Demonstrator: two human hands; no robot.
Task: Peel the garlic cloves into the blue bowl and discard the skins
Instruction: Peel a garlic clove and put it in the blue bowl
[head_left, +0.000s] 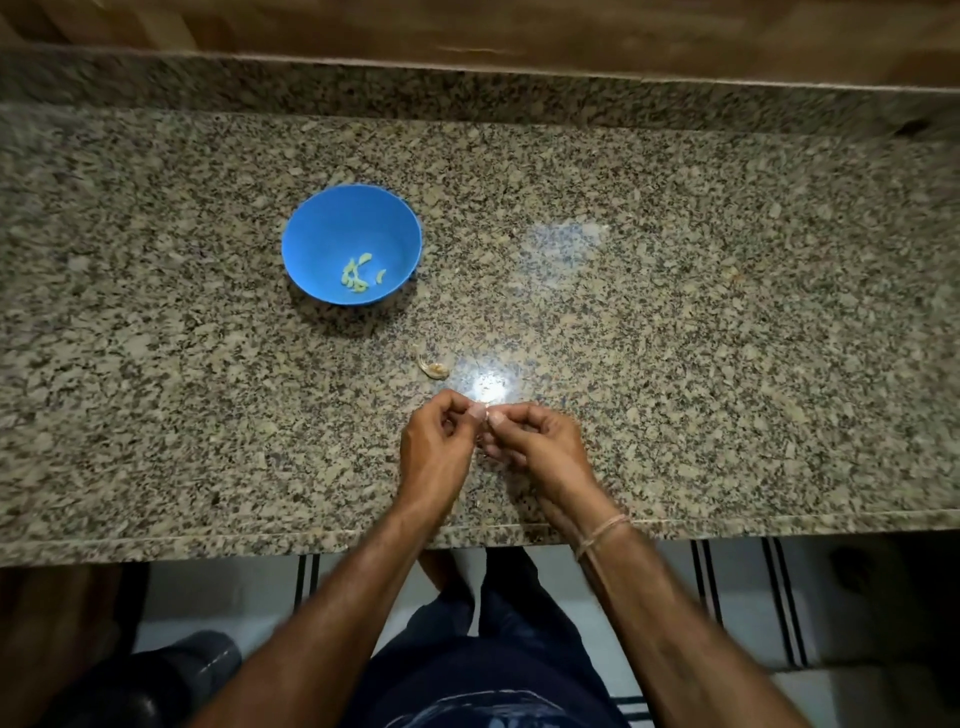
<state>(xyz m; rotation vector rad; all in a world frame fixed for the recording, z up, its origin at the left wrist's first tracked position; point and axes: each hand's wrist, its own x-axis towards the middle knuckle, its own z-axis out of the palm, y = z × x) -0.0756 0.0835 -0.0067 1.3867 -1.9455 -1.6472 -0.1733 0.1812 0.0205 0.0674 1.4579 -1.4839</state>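
Speckled granite countertop (675, 312), polished, with glare patches near centre. Raised granite upstand along the far edge. Resting directly on the surface: blue bowl (351, 244), left of centre, upright; garlic skin scrap (432, 365) nearer the front edge, apart from the bowl.

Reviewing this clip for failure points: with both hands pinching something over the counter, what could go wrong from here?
1. The small garlic clove pinched between the left hand and right hand could slip onto the speckled granite counter.
2. The round blue plastic bowl sits off to the left, so a tossed clove may miss it.
3. The loose papery skin piece blends into the granite and might go undiscarded.
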